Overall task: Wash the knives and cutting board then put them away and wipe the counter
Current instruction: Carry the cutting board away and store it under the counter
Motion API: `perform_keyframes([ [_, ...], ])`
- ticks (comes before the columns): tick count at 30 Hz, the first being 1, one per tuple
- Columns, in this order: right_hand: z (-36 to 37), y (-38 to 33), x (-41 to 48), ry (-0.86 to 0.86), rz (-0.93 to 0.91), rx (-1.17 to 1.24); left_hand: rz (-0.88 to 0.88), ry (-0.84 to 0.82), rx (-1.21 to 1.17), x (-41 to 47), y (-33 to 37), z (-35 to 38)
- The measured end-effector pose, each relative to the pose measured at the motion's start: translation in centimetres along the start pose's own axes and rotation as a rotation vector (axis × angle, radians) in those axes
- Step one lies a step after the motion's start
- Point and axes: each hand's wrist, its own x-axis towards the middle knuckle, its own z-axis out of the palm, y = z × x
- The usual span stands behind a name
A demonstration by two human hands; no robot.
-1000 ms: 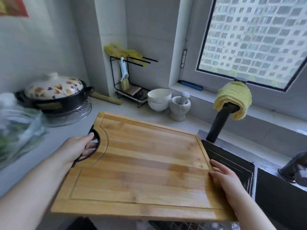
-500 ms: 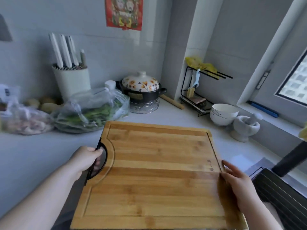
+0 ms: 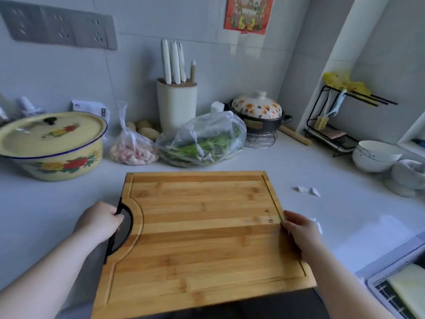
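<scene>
The pale grey counter (image 3: 299,171) carries a yellow flowered enamel pot (image 3: 53,143), a clear bag of pink meat (image 3: 133,153), a clear bag of greens (image 3: 202,141), a white cylindrical knife block (image 3: 177,107), a white ceramic bowl (image 3: 372,157) and a black wire rack (image 3: 331,135).

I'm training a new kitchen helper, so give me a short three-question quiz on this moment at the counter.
1. True or false: the left hand grips the black handle of the cutting board.
2. Fill in: the right hand holds the board's ____ edge.
3. Where are the white-handled knives? A in the knife holder by the wall; B on the board; C in the right hand.
Key: 1 true; 2 right; 3 A.
</scene>
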Motion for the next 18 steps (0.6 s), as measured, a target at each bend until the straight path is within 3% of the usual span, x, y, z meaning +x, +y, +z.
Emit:
perform_keyframes([
  [18, 6.7, -2.1, 2.4, -0.016, 0.065, -0.005, -0.098, -0.034, -0.063, 2.9, -5.8, 0.7],
])
